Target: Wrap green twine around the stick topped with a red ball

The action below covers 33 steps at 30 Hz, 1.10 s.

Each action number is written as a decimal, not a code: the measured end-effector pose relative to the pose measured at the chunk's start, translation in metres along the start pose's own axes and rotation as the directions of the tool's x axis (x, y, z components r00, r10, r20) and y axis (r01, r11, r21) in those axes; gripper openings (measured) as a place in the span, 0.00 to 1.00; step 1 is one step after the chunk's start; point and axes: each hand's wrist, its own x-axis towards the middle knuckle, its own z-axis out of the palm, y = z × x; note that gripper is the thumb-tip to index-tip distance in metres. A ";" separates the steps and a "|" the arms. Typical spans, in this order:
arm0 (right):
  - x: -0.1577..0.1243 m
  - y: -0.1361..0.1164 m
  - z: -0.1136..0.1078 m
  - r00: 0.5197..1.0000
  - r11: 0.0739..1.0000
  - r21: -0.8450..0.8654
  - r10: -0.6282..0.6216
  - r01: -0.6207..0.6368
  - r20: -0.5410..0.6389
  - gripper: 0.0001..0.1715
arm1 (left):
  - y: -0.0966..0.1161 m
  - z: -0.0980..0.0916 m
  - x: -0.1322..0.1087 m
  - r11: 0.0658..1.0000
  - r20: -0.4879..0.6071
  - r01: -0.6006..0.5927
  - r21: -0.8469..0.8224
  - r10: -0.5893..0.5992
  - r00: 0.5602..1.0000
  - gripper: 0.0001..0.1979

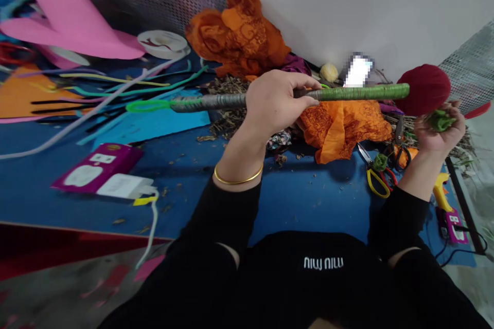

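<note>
My left hand (pixel 275 103) is wrapped round the middle of a long stick (pixel 347 93) held level above the blue mat. The stick is grey on its left part and bound in green tape on its right part. A dark red ball (pixel 424 87) sits at its right end and a bright green loop (pixel 148 106) sticks out at its left end. My right hand (pixel 440 131) is closed on a small green wad of tape (pixel 440 120) just below the red ball. A gold bangle circles my left wrist.
Orange fabric (pixel 239 36) is piled at the back and under the stick. Yellow-handled scissors (pixel 372 175), a yellow glue gun (pixel 442 193), a purple power strip (pixel 96 167), a white tape roll (pixel 162 43), pink foam (pixel 65 20) and several pipe cleaners (pixel 116 87) lie on the blue mat (pixel 301 200).
</note>
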 end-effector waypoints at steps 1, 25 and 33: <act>-0.002 0.000 -0.001 0.999 0.999 0.010 -0.052 0.052 -0.010 0.17 | -0.001 0.000 0.001 1.000 -0.001 0.005 0.008 -0.005 1.000 0.12; -0.096 0.029 0.171 0.842 0.873 -0.303 -0.196 0.383 0.502 0.16 | 0.026 0.020 -0.004 0.899 0.071 0.063 -0.434 -0.036 0.997 0.11; -0.123 0.007 0.174 0.783 0.771 -0.226 -0.493 0.595 0.380 0.29 | 0.018 0.033 0.000 0.951 0.003 0.028 -0.308 -0.028 1.000 0.10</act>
